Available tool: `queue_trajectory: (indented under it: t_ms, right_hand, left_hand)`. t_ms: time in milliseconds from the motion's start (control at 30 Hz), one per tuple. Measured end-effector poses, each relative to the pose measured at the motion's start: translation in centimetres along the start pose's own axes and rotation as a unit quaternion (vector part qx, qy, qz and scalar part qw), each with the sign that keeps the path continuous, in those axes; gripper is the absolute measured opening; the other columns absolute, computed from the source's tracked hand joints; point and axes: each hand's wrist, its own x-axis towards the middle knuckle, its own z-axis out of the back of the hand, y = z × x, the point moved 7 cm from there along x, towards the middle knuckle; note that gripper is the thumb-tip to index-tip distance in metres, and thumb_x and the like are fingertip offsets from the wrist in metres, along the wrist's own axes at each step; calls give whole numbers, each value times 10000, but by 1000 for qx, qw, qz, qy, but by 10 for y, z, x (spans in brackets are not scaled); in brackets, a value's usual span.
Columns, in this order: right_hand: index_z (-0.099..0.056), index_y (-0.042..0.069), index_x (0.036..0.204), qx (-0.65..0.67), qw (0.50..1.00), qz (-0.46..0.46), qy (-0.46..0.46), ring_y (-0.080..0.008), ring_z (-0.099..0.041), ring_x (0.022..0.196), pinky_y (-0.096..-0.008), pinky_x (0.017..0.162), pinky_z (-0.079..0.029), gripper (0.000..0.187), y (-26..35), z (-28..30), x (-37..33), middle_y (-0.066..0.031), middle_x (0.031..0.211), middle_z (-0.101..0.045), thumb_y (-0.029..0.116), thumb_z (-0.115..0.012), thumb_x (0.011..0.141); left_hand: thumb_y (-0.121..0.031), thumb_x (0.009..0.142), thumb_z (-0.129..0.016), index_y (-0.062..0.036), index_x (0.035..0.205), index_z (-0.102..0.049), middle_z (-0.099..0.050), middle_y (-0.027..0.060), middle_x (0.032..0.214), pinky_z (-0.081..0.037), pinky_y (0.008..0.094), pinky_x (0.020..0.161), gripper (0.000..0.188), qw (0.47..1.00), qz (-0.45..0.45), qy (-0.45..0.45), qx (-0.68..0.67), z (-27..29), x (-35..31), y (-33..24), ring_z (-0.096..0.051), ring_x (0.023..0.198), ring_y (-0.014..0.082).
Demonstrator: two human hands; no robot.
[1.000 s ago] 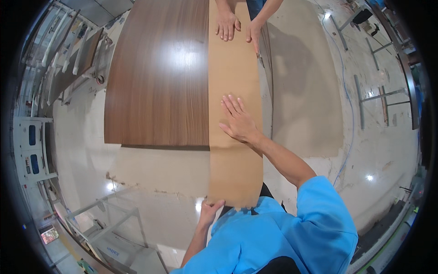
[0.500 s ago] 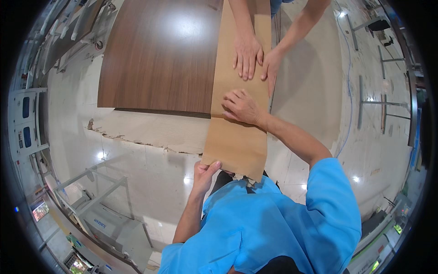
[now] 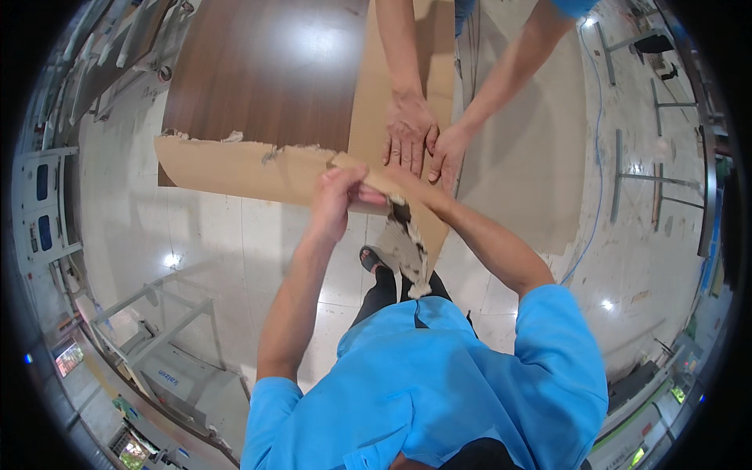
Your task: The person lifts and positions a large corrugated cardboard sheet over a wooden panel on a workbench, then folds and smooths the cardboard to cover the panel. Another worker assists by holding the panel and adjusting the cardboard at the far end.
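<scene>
My left hand (image 3: 338, 192) is closed on the torn end of a brown cardboard sheet (image 3: 435, 227), lifting and folding it. The sheet's ragged edge hangs in front of my body. My right hand (image 3: 401, 182) lies at the fold, beside the left; its fingers are hidden or smeared. Under the cardboard is a dark wood-grain panel (image 3: 266, 70). A torn cardboard flap (image 3: 243, 163) is turned up over the panel's near edge. A co-worker's two hands, one flat hand (image 3: 409, 133) and another hand (image 3: 449, 155), press the long strip along the panel's right side.
Light cardboard (image 3: 525, 157) lies to the right of the panel. A blue cable (image 3: 600, 157) runs along the tiled floor. Metal frames stand at the left, such as a grey frame (image 3: 157, 313), and at the right, such as a metal stand (image 3: 658, 180).
My left hand has moved up and forward, folding the cardboard end over. The near flap, lying out flat before, is now up over the panel edge. The co-worker's hands have shifted slightly nearer.
</scene>
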Motion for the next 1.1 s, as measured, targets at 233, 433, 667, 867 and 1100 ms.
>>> queue_trajectory:
  t_ms: [233, 433, 667, 867, 1100]
  right_hand:
    - [-374, -24, 1456, 666, 694, -86, -259, -242, -539, 1223, -364, 1073, -408, 559, -19, 71, -84, -144, 1381, -520, 182, -518, 956]
    - [-312, -82, 1460, -72, 875, -188, -440, -372, -357, 1381, -432, 1147, -288, 601, 20, 57, -116, -240, 1477, -393, 220, -525, 986]
    - [-326, -71, 1457, -292, 781, -339, -436, -423, -305, 1407, -468, 1143, -264, 638, 13, 64, -100, -250, 1471, -411, 388, -426, 1027]
    - [-312, -26, 1477, 26, 805, -342, -484, -413, -487, 1280, -430, 1055, -393, 682, -33, 70, -98, -284, 1374, -499, 474, -406, 1023]
    - [-384, 5, 1408, 157, 810, -321, -465, -367, -572, 1196, -404, 1012, -432, 627, -70, 73, -93, -265, 1278, -579, 438, -530, 977]
  left_hand:
    - [-207, 967, -484, -51, 1027, -577, -723, 131, 916, -554, 372, 778, 191, 993, 98, -65, -25, 2, 104, -9, -705, 814, 202]
    - [-179, 968, -445, -41, 1055, -547, -707, 146, 1001, -568, 389, 803, 193, 979, 156, -128, 18, 13, 170, 25, -703, 846, 227]
    - [-208, 1001, -466, -12, 1060, -582, -707, 137, 993, -574, 320, 722, 235, 986, 75, -136, 54, 9, 160, 27, -699, 845, 203]
    - [-288, 1007, -504, 12, 1108, -603, -703, 122, 1017, -559, 329, 770, 332, 977, -128, -109, 129, -15, 140, 21, -687, 898, 208]
    - [-338, 961, -519, 2, 1486, -324, -261, 243, 1562, -167, 530, 1178, 655, 659, -354, -77, 658, -89, 84, 49, -196, 1466, 393]
